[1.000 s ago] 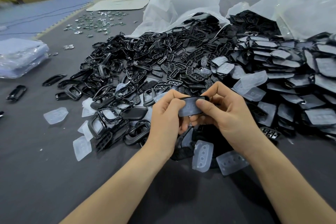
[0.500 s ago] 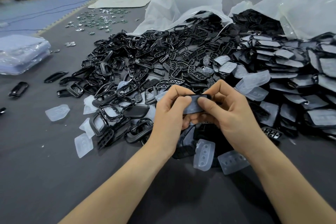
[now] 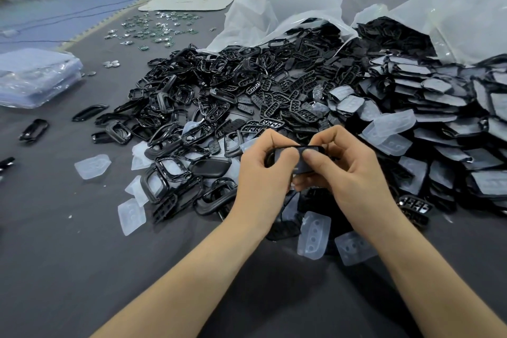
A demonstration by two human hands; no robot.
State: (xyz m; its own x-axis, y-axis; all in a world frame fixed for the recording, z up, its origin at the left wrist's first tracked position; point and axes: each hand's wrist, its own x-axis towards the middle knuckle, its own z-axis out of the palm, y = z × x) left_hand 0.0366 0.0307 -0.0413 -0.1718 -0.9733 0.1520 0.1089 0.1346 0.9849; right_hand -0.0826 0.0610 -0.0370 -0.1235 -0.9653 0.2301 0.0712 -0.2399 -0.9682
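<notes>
My left hand and my right hand meet over the grey table and together pinch one small black plastic shell, thumbs pressed on its near face and fingers curled behind it. A pale translucent pad seems seated in the shell, mostly hidden by my thumbs. Just beyond lies a big heap of black frames and button grids. Translucent rubber pads lie on the table under my hands.
Stacked black shells with pale pads fill the right side. Two white plastic sacks spill parts at the back. A clear-wrapped flat pack sits far left, small metal pieces behind it. Bare grey cloth spreads near left.
Both hands stay together on the shell; the thumbs have shifted slightly closer over its face and the piece now sits a little more level. Nothing else moved.
</notes>
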